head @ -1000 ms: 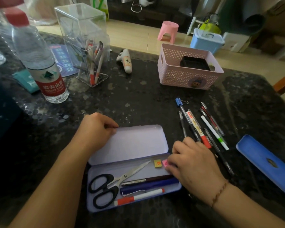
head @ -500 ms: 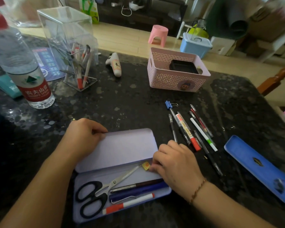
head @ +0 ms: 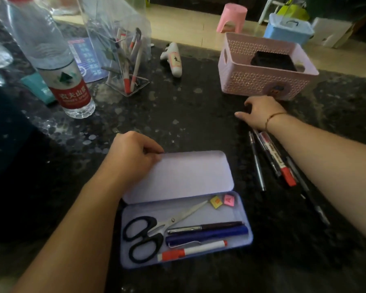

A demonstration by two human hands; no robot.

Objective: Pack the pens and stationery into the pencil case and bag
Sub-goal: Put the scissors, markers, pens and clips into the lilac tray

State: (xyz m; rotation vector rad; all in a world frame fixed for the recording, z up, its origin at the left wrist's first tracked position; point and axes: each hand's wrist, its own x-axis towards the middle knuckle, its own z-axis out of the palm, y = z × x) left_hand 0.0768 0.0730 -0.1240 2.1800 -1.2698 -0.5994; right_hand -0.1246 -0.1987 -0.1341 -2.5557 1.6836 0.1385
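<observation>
Dark speckled tabletop held an open pencil case. Left hand pinched its lid — right hand, fingers curled on nothing I could see, rested beyond the loose pens.

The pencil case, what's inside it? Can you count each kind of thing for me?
Inside the open pencil case:
Scissors: 1
Pens and markers: 3, a dark pen, a blue pen, a white marker with red ends
Small squares: 2, yellow and pink
Total: 6

Dark speckled table bears open pencil case; loose pens; pink basket; water bottle
</observation>
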